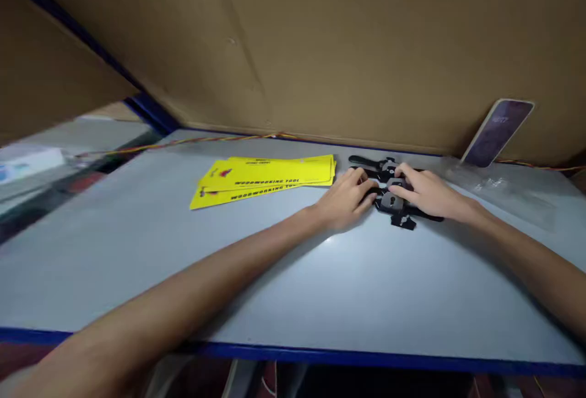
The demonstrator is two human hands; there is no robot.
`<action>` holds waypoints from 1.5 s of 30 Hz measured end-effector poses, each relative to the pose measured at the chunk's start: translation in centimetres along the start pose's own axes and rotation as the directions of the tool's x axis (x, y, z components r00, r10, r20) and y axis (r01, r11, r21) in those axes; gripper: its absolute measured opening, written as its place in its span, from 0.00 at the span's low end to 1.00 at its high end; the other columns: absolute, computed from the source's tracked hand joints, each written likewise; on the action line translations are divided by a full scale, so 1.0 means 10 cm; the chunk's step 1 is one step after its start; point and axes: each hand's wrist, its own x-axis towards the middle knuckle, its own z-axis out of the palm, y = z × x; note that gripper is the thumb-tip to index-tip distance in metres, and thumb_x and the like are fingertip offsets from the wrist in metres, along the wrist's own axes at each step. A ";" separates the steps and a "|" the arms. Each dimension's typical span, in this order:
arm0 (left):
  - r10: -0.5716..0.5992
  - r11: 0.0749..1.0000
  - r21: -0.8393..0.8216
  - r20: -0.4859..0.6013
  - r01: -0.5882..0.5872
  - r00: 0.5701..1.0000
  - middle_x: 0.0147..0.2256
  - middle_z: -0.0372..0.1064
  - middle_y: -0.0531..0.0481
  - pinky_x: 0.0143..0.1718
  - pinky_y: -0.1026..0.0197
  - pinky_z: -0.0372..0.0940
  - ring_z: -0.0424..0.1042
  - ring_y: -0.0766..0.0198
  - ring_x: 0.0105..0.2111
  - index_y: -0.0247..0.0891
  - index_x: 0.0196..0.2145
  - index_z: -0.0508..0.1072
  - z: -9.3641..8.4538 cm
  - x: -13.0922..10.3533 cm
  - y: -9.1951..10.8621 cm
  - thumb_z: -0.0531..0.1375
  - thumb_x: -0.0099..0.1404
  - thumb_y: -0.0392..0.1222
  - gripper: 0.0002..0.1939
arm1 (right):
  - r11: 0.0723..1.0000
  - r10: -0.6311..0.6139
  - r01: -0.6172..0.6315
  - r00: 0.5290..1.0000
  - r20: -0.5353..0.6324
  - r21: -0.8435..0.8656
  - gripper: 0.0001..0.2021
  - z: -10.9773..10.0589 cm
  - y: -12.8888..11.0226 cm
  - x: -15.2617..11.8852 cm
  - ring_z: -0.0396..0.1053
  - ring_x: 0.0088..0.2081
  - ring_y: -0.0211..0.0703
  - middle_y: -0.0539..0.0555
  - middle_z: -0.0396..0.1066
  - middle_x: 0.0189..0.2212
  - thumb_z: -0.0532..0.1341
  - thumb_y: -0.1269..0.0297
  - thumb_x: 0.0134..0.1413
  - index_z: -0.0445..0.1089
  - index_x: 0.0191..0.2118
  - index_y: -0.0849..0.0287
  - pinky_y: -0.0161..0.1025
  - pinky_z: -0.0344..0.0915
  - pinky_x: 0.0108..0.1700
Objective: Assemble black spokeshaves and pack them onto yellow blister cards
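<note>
"Where are the black tools (392,201)?"

"In a bunch on the desk (297,300), just right of the middle of the frame."

"Are they heavy?"

"I think a bit heavy for their size, because the grey middles (392,204) look like metal. They look stiff too, and hard to break. The smooth handles (364,160) might be slippery."

"So where should you hold one?"

"By its handles. I'd keep off the middle, in case it's sharp."

"What is each grip doing?"

"The right hand (433,193) has its thumb and finger around a grey middle, so it looks like it's holding that tool. The left hand (345,198) has fingers bent over the handles, but I can't tell if they squeeze."

"What's around them?"

"Yellow cards (274,172) to the left, a clear plastic bag (515,193) to the right, and a tilted phone (497,132) at the upper right."
</note>
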 end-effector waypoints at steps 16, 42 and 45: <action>-0.246 0.920 -0.306 0.039 0.246 0.968 0.34 0.71 0.47 0.41 0.52 0.63 0.68 0.56 0.36 0.39 0.37 0.67 -0.05 0.16 -0.12 0.52 0.70 0.47 0.10 | 0.918 -0.274 0.259 0.962 -0.008 -0.301 0.18 0.05 -0.08 0.02 0.75 0.49 0.58 0.64 0.76 0.51 0.47 0.58 0.74 0.65 0.59 0.59 0.49 0.69 0.45; -0.218 0.912 -0.350 0.034 0.216 0.975 0.43 0.79 0.44 0.48 0.50 0.66 0.75 0.54 0.43 0.37 0.50 0.76 -0.04 0.09 -0.13 0.55 0.70 0.47 0.18 | 0.998 -0.029 0.022 0.992 -0.127 -0.056 0.16 0.04 -0.05 0.13 0.64 0.30 0.43 0.51 0.72 0.29 0.58 0.46 0.66 0.70 0.40 0.54 0.40 0.52 0.33; -0.223 0.912 -0.349 0.022 0.216 0.975 0.42 0.79 0.45 0.48 0.51 0.66 0.75 0.54 0.42 0.37 0.49 0.77 -0.03 0.08 -0.14 0.55 0.70 0.46 0.17 | 0.996 -0.085 0.081 0.993 -0.080 -0.043 0.15 0.01 -0.03 0.14 0.64 0.29 0.42 0.50 0.72 0.29 0.62 0.48 0.62 0.70 0.43 0.55 0.39 0.54 0.34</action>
